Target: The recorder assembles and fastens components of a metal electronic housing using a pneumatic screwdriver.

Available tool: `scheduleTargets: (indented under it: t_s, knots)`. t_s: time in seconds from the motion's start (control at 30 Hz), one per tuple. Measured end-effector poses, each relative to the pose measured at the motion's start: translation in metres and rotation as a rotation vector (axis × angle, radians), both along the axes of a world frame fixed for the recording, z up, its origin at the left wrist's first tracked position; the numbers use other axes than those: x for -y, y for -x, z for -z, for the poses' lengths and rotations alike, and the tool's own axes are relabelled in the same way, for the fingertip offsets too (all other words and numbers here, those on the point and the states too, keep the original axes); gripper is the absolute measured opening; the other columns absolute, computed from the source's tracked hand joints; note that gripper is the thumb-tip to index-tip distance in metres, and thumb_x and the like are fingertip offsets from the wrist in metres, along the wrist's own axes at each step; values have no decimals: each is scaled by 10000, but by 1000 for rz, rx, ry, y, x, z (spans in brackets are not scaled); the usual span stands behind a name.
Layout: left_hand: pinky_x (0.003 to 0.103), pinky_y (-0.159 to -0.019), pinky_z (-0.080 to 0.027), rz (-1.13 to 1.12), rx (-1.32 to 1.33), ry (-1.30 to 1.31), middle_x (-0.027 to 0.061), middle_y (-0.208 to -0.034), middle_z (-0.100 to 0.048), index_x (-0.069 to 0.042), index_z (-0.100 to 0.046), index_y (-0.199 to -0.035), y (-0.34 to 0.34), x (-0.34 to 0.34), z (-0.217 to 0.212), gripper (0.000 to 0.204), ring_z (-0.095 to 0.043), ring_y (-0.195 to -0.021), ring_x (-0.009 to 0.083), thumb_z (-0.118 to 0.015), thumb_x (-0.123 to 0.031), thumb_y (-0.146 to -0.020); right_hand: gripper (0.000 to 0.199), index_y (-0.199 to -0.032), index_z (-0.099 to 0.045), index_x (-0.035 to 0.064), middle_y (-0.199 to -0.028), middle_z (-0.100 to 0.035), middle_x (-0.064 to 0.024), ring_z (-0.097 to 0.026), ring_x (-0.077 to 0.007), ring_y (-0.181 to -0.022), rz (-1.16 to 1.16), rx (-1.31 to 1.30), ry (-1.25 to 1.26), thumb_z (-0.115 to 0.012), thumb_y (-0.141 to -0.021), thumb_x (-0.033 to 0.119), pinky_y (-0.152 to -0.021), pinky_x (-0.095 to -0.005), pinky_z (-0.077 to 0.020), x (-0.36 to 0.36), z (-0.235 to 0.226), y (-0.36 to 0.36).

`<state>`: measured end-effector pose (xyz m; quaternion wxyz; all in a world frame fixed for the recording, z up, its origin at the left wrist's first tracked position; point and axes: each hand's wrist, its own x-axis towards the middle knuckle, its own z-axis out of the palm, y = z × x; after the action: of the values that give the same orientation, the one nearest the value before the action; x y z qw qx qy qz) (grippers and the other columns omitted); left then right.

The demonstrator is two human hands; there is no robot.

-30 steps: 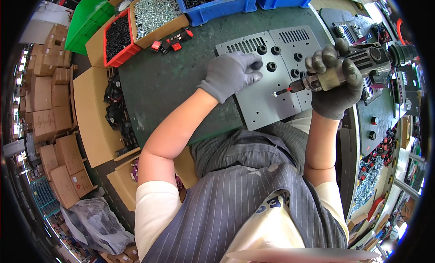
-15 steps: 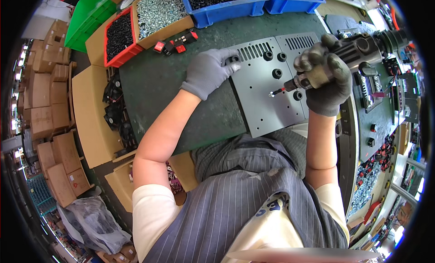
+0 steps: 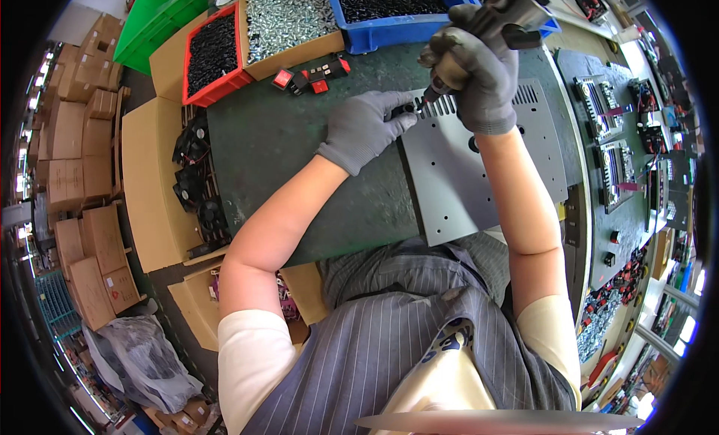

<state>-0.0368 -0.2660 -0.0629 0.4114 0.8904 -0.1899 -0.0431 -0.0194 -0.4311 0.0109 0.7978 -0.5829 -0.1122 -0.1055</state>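
A grey sheet-metal panel with slots and small holes lies on the dark green bench. At its far left corner my left hand, in a grey glove, pinches a small black round foot against the metal. In my gloved right hand is a power screwdriver, gripped round its body. Its tip points down at the black foot, close to my left fingertips; whether the two touch I cannot tell. My right hand and forearm cover part of the panel and most of the other black feet.
Beyond the panel stand a red bin of black parts, a cardboard box of silver screws and a blue bin of black screws. Red-and-black switches lie before them. Another bench with assemblies stands at the right.
My right hand has carried the screwdriver left and away from me, bringing its tip to the foot at my left fingers. My left hand keeps its pinch at the panel's corner.
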Motion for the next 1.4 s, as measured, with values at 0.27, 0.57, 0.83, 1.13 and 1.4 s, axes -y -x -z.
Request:
scheduleTargets:
  t_s: [0.27, 0.57, 0.83, 1.13, 1.4]
  knots:
    - [352, -699, -474, 14, 75, -87, 97, -890, -651, -93, -662, -1003, -2, 0, 0, 348, -597, -789, 255, -668, -353, -773, 272, -968, -514, -28, -730, -584, -120, -603, -205, -638, -148, -67, 204, -595, -733, 83, -594, -296, -488, -24, 3, -15]
    - [369, -686, -475, -27, 139, -158, 101, -873, -647, -100, -668, -974, -3, 1, -1, 330, -603, -792, 272, -651, -368, -782, 264, -966, -515, -40, -719, -571, -122, -592, -205, -603, -175, -70, 92, -602, -736, 57, -570, -297, -484, -28, 9, -21]
    - [354, -655, -475, -27, 42, -171, 84, -834, -645, -120, -650, -1013, -8, 4, -6, 306, -616, -748, 229, -681, -301, -768, 385, -1092, -506, -16, -798, -587, -91, -598, -167, -656, -179, 66, 94, -642, -739, 57, -575, -280, -480, -18, 1, -20]
    - [170, -402, -332, -280, -1083, 1330, -9, -759, -527, -77, -537, -1125, 1, -24, -9, 252, -440, -567, 65, -466, -174, -904, 429, -1053, -482, 11, -734, -551, -107, -575, -238, -600, -135, -86, -398, -612, -673, 166, -556, -373, -501, 23, -34, 67]
    - [168, -420, -327, -256, -1025, 1390, 15, -795, -523, -73, -526, -1178, 53, -5, -12, 268, -438, -590, 73, -436, -145, -936, 357, -1072, -528, 77, -728, -560, -75, -566, -215, -614, -150, -91, -623, -582, -745, 208, -616, -381, -467, 46, -6, 99]
